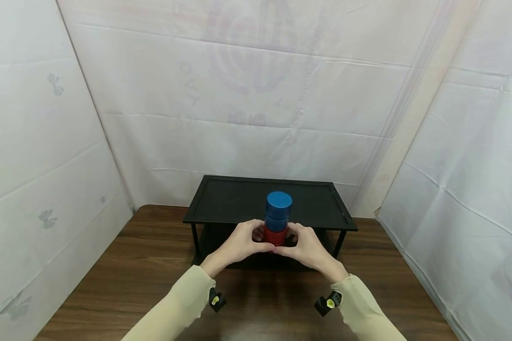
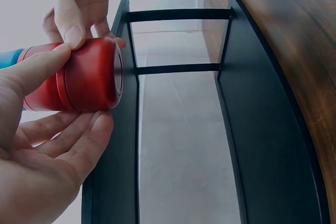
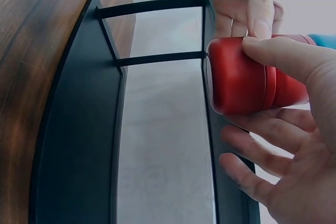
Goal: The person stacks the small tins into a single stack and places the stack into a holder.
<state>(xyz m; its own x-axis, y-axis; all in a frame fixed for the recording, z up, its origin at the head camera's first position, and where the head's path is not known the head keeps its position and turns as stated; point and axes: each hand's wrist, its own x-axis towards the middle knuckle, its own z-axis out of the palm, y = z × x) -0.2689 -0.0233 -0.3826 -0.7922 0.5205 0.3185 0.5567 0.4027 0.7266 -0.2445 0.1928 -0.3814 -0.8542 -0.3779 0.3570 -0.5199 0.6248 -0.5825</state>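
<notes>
A red lidded canister (image 1: 275,235) is held between both hands in front of a black two-tier rack (image 1: 239,189). On top of it stands a blue canister (image 1: 278,206), stacked upright. My left hand (image 1: 241,242) grips the red one from the left, thumb on its near side and fingers curved round behind. From the right, my right hand (image 1: 307,247) holds the same canister in a matching grip, the two thumb tips meeting. Both wrist views show the red canister's base close to the edge of the rack's upper board; whether they touch, I cannot tell.
The rack stands on a brown wooden table (image 1: 123,274), with its lower board (image 2: 262,114) near the tabletop. White sheeting (image 1: 239,94) hangs behind and on both sides. A black wrist device (image 1: 216,300) sits at the left cuff, another (image 1: 327,303) at the right.
</notes>
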